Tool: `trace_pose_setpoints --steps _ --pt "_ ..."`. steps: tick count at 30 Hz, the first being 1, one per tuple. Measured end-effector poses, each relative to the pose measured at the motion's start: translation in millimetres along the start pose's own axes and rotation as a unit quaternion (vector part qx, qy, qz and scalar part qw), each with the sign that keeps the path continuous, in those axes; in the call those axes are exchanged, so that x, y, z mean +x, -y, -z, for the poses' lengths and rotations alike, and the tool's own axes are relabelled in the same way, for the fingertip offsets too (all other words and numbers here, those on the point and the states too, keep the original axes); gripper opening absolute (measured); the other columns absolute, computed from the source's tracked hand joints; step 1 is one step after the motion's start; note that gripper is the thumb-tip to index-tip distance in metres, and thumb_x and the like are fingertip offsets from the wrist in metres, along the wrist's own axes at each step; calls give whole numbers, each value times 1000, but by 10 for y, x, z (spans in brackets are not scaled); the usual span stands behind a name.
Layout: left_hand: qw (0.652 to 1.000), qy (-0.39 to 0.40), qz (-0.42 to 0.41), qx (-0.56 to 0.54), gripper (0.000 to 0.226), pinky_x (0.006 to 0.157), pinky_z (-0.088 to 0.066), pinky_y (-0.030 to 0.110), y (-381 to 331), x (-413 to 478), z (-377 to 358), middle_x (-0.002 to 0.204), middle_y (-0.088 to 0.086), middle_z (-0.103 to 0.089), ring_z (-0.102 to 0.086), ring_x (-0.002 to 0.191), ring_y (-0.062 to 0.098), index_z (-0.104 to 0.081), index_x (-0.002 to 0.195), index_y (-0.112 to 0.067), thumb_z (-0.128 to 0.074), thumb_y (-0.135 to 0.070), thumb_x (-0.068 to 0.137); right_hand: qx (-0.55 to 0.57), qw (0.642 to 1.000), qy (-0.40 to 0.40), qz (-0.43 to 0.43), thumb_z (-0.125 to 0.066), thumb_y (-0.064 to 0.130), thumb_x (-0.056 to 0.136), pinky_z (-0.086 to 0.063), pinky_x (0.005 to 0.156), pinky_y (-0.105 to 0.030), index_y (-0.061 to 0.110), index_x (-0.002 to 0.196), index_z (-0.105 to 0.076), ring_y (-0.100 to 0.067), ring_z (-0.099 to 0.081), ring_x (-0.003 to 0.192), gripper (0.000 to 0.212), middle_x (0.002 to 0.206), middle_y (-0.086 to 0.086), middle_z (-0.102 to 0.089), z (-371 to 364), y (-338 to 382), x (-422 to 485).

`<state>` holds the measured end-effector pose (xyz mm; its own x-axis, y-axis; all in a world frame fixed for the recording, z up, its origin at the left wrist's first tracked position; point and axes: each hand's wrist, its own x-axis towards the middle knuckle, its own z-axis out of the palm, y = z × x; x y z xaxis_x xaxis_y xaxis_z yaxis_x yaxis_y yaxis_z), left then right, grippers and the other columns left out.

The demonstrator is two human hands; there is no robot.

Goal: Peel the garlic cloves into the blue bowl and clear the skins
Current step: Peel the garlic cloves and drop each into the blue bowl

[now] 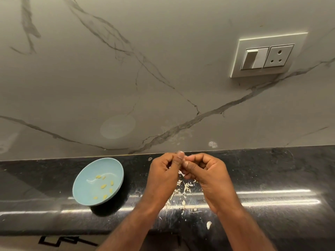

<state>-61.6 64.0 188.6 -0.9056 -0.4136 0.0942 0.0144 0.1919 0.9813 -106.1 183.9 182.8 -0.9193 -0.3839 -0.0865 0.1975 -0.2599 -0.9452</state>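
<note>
Hands meet above the worktop (pixel 272 171): left hand (pixel 164 172) and right hand (pixel 205 176), each grip clenched on a mostly hidden garlic clove (pixel 181 172). Skins (pixel 183 189) lie beneath; the blue bowl (pixel 79 189) of peeled cloves (pixel 103 186) sits left.

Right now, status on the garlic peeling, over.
Left hand, right hand both pinching one clove, mostly hidden. Peeled cloves in blue bowl. Skins litter counter under hands.

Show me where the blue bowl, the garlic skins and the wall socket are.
blue bowl (pixel 83 191): head view, bare inner wall on its left side.
garlic skins (pixel 185 187): head view, middle of the scattered pile.
wall socket (pixel 278 56): head view, flat face between its three holes.
</note>
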Motion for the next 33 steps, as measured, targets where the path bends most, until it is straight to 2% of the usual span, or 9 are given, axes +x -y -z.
trace_pose_setpoints --steps 4,9,13,15,20,24,27,30,33 --pt "997 -9 36 -63 22 56 -49 15 -11 -22 -7 63 1 -69 -63 56 4 -74 83 -2 -64 -18 93 -100 994 -24 37 -77 15 82 -55 63 -24 10 85 -73 -11 -69 65 6 77 -5 -75 -2 -38 -1" --pt "965 -67 154 -202 29 73 -53 35 98 21 -16 80 15 -73 -66 76 22 -74 83 -2 -66 -30 88 -245 956 -18 160 -72 13 90 -55 64 -19 21 87 -70 -8 -69 72 9 79 9 -71 -163 -187 -40" --pt "942 -71 190 -268 26 60 -51 22 189 108 66 70 8 -67 -59 63 12 -72 82 -2 -71 -28 80 -140 983 -87 83 -73 37 84 -51 58 -25 10 73 -63 -13 -57 57 30 62 -5 -64 -203 -182 69" --pt "946 -67 180 -262 24 56 -50 20 244 146 112 68 5 -67 -58 59 10 -70 83 -3 -76 -24 74 -59 992 -108 -4 -61 46 88 -54 65 -34 7 81 -64 -20 -62 65 40 72 -10 -66 -190 -232 189" --pt "996 -38 72 -23 9 59 -49 17 504 200 132 71 -2 -72 -65 63 5 -75 79 -13 -73 -9 86 180 963 -72 -189 -33 51 102 -57 78 -34 -3 115 -62 -30 -72 98 63 108 -25 -72 -361 -499 411" --pt "991 -24 20 127 23 65 -52 23 728 281 243 76 -5 -68 -64 69 6 -75 83 -19 -58 -18 98 246 938 -109 -220 -30 52 102 -57 83 -37 -8 116 -61 -30 -69 97 68 106 -26 -69 -531 -714 564" --pt "996 -47 46 55 23 59 -50 15 750 315 422 75 -8 -72 -63 60 -1 -74 92 -23 -55 -15 100 238 937 -114 -228 -30 53 103 -56 81 -36 -7 114 -61 -27 -69 91 68 97 -22 -69 -618 -790 664" --pt "991 -111 74 8 22 54 -50 21 840 326 612 65 -5 -68 -60 54 5 -71 90 -21 -54 -13 100 213 947 -108 -217 -30 55 103 -56 80 -38 -5 114 -62 -31 -71 94 68 102 -25 -72 -743 -792 755" --pt "972 -133 186 -45 25 49 -44 26 1025 302 699 63 -1 -63 -56 54 13 -65 82 -11 -46 -11 99 185 962 -91 -178 -30 57 101 -56 84 -38 -2 113 -63 -30 -72 94 69 106 -25 -72 -912 -769 855"
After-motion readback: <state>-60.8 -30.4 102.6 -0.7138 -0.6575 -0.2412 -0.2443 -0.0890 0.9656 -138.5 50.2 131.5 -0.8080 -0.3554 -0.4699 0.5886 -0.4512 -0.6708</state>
